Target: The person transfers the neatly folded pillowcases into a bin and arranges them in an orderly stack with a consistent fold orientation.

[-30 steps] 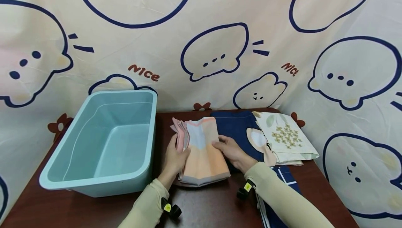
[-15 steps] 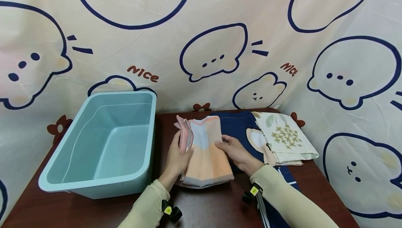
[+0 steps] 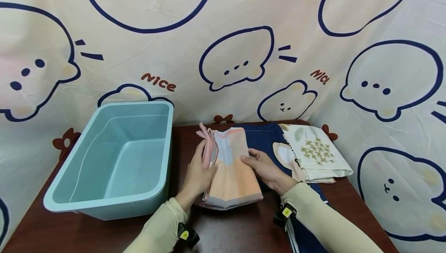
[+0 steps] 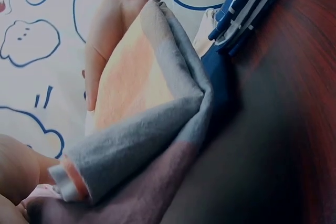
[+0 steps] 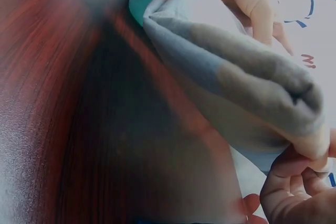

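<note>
I find both bare hands on one folded cloth, patched in peach-orange, pale blue and grey, with pink layers along its left edge [image 3: 235,175], held over the middle of the desk [image 3: 230,233]. The left hand [image 3: 195,175] grips the pink left edge, thumb on the front face, fingers curled round behind. The right hand [image 3: 266,170] pinches the opposite edge; in the right wrist view I confirm thumb and fingers [image 5: 289,169] closed together at a corner of the cloth. From both wrist views I record several stacked layers, the grey border doubled along the fold; whether the lowest layer touches the desk I cannot tell. To the left, well apart from the cloth in hand, stands a light blue plastic tub [image 3: 104,205], upright, its interior facing me. Just beyond the right hand lies a navy cloth with a peach-and-white motif [image 3: 259,135], partly covered by the held piece. Against it, further right, rests a folded cream cloth with a floral print [image 3: 322,152]. Nearer the person, partly hidden by the right sleeve [image 3: 325,222], lies a navy fabric with white lines [image 3: 306,237]. A cartoon-printed curtain [image 3: 237,5] hangs behind the desk
</note>
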The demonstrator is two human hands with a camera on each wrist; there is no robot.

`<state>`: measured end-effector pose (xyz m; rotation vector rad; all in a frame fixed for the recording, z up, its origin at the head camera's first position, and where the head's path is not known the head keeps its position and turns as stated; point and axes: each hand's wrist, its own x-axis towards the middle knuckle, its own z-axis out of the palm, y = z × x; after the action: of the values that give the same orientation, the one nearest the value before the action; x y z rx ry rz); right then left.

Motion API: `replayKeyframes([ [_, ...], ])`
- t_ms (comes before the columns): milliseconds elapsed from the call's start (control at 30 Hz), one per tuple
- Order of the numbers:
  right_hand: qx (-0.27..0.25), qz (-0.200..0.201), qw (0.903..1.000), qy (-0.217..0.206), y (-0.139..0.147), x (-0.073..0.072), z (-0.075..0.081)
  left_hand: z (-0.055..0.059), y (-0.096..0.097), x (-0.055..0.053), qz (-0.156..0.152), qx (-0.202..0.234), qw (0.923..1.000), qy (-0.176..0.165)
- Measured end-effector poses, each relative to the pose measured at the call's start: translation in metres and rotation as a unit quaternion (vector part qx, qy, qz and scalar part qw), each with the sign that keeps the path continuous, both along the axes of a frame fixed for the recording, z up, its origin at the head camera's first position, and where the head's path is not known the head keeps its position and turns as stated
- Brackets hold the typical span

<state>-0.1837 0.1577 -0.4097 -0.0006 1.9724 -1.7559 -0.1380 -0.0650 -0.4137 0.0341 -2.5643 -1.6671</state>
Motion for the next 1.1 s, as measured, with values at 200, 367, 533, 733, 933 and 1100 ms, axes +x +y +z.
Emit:
replayKeyframes([
  [200,-0.004,0.008,1.0,0.003,0.004,0.003,0.004,0.012,0.0,0.005,-0.012,-0.017,0.9998,0.0],
  [367,-0.008,0.021,0.9997,0.01,0.008,0.006,0.007,0.021,0.001,0.01,-0.024,-0.022,0.9991,-0.026],
  [533,-0.017,0.034,0.9991,0.02,0.01,0.011,0.011,0.027,0.004,0.013,-0.04,-0.026,0.9982,-0.037],
  [733,-0.027,0.041,0.9984,0.029,0.01,0.015,0.019,0.035,0.006,0.014,-0.049,-0.024,0.9977,-0.039],
  [933,-0.026,0.032,0.9987,0.028,0.01,0.017,0.027,0.047,0.006,0.016,-0.053,-0.029,0.9977,-0.031],
  [1100,-0.028,0.032,0.9987,0.029,0.009,0.018,0.033,0.056,0.006,0.019,-0.053,-0.024,0.9977,-0.034],
])
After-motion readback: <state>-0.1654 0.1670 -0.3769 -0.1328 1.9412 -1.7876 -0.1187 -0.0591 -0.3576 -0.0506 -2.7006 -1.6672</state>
